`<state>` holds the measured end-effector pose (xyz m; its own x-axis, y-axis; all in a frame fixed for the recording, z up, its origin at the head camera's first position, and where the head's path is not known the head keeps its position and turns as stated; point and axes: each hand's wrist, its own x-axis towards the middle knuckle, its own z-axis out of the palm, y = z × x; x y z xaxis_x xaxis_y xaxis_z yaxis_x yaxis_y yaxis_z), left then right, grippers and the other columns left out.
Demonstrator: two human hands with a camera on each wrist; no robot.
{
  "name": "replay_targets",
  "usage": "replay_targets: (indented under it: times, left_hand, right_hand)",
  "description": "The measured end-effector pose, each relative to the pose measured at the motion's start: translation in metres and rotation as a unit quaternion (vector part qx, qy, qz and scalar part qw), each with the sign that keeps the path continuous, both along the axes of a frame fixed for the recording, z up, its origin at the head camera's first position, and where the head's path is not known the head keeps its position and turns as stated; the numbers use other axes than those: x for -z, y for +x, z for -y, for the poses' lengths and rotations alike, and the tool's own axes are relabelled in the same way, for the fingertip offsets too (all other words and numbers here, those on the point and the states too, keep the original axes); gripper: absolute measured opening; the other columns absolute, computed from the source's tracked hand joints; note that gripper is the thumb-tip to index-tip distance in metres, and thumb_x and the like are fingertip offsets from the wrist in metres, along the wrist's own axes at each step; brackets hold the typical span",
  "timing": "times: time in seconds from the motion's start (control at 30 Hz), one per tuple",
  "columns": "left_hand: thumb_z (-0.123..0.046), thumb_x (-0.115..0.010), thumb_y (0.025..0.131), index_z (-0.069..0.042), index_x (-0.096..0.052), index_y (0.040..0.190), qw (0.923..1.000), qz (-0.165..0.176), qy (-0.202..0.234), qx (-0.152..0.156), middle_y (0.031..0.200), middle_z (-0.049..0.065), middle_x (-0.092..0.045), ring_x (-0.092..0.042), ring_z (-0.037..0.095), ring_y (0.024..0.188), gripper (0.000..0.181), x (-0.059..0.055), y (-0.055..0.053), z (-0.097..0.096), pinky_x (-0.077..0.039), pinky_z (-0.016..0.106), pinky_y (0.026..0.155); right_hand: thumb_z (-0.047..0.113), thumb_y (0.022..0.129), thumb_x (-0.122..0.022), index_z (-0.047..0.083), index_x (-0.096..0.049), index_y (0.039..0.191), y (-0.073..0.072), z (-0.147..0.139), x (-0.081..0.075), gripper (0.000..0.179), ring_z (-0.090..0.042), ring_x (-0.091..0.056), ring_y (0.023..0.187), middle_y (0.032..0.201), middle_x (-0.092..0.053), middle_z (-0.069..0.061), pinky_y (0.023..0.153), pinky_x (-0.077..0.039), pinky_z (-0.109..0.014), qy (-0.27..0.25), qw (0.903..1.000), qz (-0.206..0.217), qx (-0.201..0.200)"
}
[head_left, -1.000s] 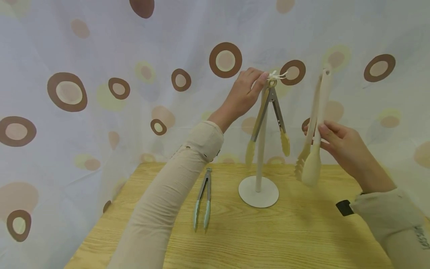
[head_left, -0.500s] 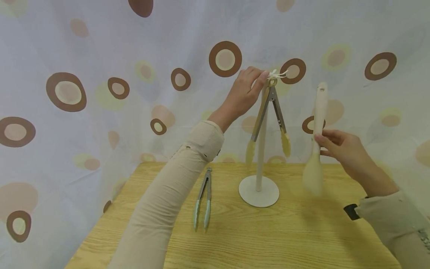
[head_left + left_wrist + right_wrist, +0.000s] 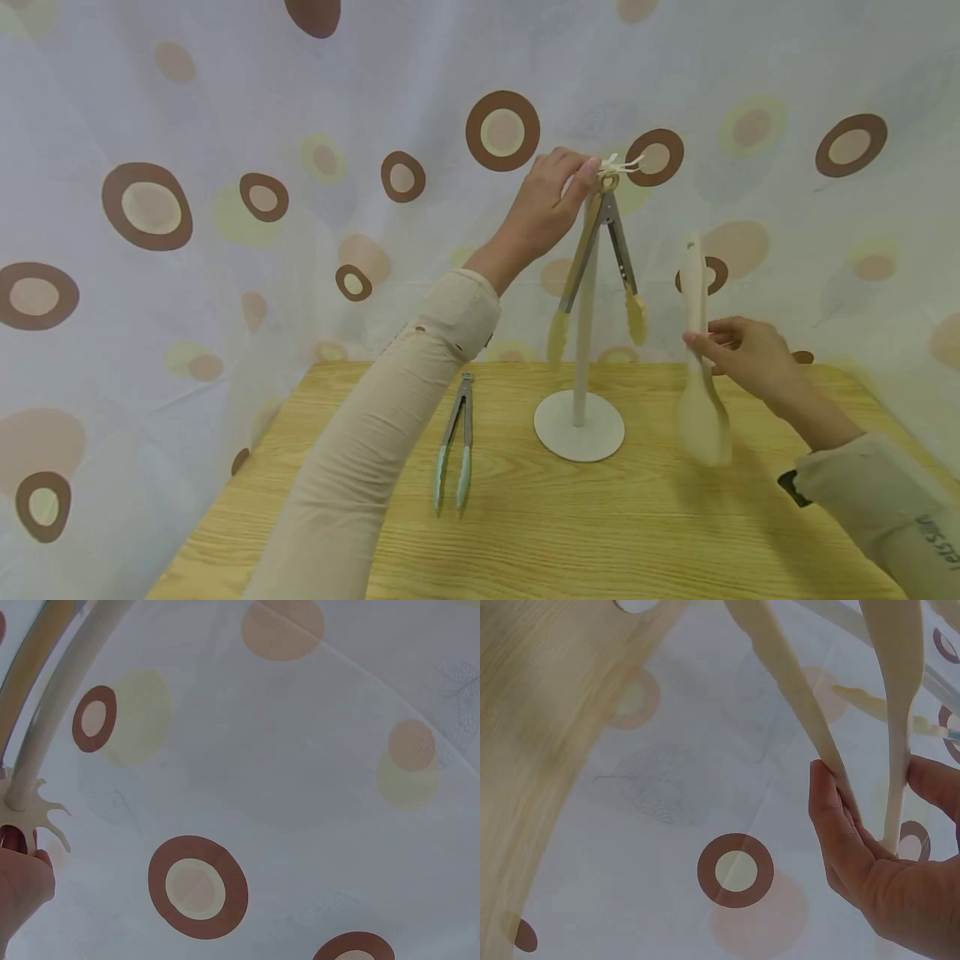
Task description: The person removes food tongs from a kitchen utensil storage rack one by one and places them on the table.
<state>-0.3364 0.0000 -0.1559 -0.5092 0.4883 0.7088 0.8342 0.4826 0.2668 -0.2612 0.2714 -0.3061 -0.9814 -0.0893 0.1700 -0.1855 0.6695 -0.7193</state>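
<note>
At the top of a white utensil stand [image 3: 562,435], my left hand [image 3: 549,198] grips the hooked crown; the left wrist view shows part of that hand [image 3: 26,889] at the pronged crown [image 3: 30,816]. Yellow-tipped metal tongs [image 3: 636,318] hang by their ring from a hook beside my fingers, legs spread. To the right of the stand, my right hand [image 3: 753,360] pinches cream tongs [image 3: 702,421] in the air, head down. In the right wrist view, thumb and fingers hold both arms of these tongs [image 3: 897,664], which are spread apart.
Mint-tipped metal tongs [image 3: 463,477] lie on the wooden table [image 3: 600,525] left of the stand's round base. Behind the table hangs a white curtain [image 3: 420,75] with brown ring patterns.
My right hand has lowered the cream tongs toward the table and turned them. My left hand has stayed on the stand's top, and the hanging tongs have hardly moved.
</note>
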Motion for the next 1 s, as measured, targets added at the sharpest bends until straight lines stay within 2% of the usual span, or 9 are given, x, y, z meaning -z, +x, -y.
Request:
replay_targets:
  times: [0.1, 0.27, 0.47, 0.63, 0.77, 0.9, 1.0]
  left_hand:
    - [-0.018, -0.039, 0.105, -0.003, -0.064, 0.117, 1.0000, 0.002, -0.003, -0.005, 0.118, 0.009, -0.059, -0.047, 0.021, 0.114, 0.032, -0.001, 0.001, 0.000, -0.030, 0.020, 0.100]
    - [-0.020, -0.038, 0.105, -0.005, -0.063, 0.117, 0.9998, 0.012, -0.011, -0.015, 0.120, 0.008, -0.058, -0.046, 0.020, 0.115, 0.032, -0.001, 0.001, 0.000, -0.029, 0.018, 0.100]
    - [-0.019, -0.039, 0.105, -0.004, -0.064, 0.117, 0.9999, 0.003, -0.007, -0.007, 0.118, 0.008, -0.058, -0.047, 0.021, 0.114, 0.032, -0.001, 0.001, 0.000, -0.030, 0.020, 0.099]
    - [-0.019, -0.038, 0.105, -0.003, -0.064, 0.116, 1.0000, 0.006, -0.006, -0.002, 0.117, 0.009, -0.058, -0.046, 0.021, 0.114, 0.032, -0.001, 0.003, 0.000, -0.030, 0.020, 0.099]
    - [-0.019, -0.038, 0.105, -0.004, -0.064, 0.115, 0.9999, 0.006, -0.009, -0.001, 0.117, 0.008, -0.058, -0.046, 0.020, 0.114, 0.032, -0.002, 0.003, 0.001, -0.030, 0.020, 0.099]
    - [-0.019, -0.038, 0.105, -0.004, -0.064, 0.113, 0.9999, 0.004, -0.011, -0.001, 0.117, 0.008, -0.058, -0.047, 0.020, 0.113, 0.032, -0.002, 0.002, 0.001, -0.030, 0.020, 0.099]
    - [-0.019, -0.038, 0.105, -0.004, -0.064, 0.113, 0.9999, 0.002, -0.014, -0.002, 0.116, 0.008, -0.058, -0.047, 0.020, 0.112, 0.032, -0.002, 0.002, 0.001, -0.030, 0.020, 0.099]
  right_hand:
    - [0.046, 0.097, -0.051, -0.021, -0.037, 0.132, 0.000, 0.002, 0.006, 0.077, -0.029, -0.069, 0.079, 0.117, -0.053, -0.039, 0.067, -0.056, -0.040, 0.022, 0.9997, 0.007, -0.001]
    - [0.044, 0.098, -0.052, -0.024, -0.039, 0.127, 0.000, 0.004, 0.019, 0.075, -0.026, -0.068, 0.072, 0.114, -0.053, -0.040, 0.068, -0.055, -0.043, 0.053, 0.9983, 0.024, -0.008]
    - [0.036, 0.098, -0.055, -0.025, -0.044, 0.120, -0.003, 0.006, 0.038, 0.066, -0.023, -0.067, 0.065, 0.108, -0.056, -0.040, 0.069, -0.054, -0.046, 0.087, 0.9957, 0.025, -0.019]
    - [0.033, 0.096, -0.060, -0.025, -0.050, 0.111, -0.005, 0.009, 0.051, 0.060, -0.025, -0.065, 0.065, 0.100, -0.059, -0.037, 0.066, -0.054, -0.045, 0.117, 0.9927, 0.026, -0.017]
    - [0.031, 0.095, -0.061, -0.022, -0.053, 0.104, -0.004, 0.010, 0.059, 0.054, -0.020, -0.062, 0.058, 0.090, -0.062, -0.031, 0.058, -0.052, -0.038, 0.114, 0.9923, 0.045, -0.018]
    - [0.028, 0.094, -0.062, -0.016, -0.056, 0.092, -0.002, 0.013, 0.065, 0.044, -0.017, -0.058, 0.052, 0.072, -0.061, -0.017, 0.051, -0.048, -0.033, 0.111, 0.9923, 0.050, -0.024]
    - [0.027, 0.093, -0.064, -0.001, -0.048, 0.070, -0.002, 0.015, 0.072, 0.039, -0.014, -0.053, 0.046, 0.055, -0.048, -0.002, 0.046, -0.042, -0.029, 0.113, 0.9921, 0.049, -0.025]
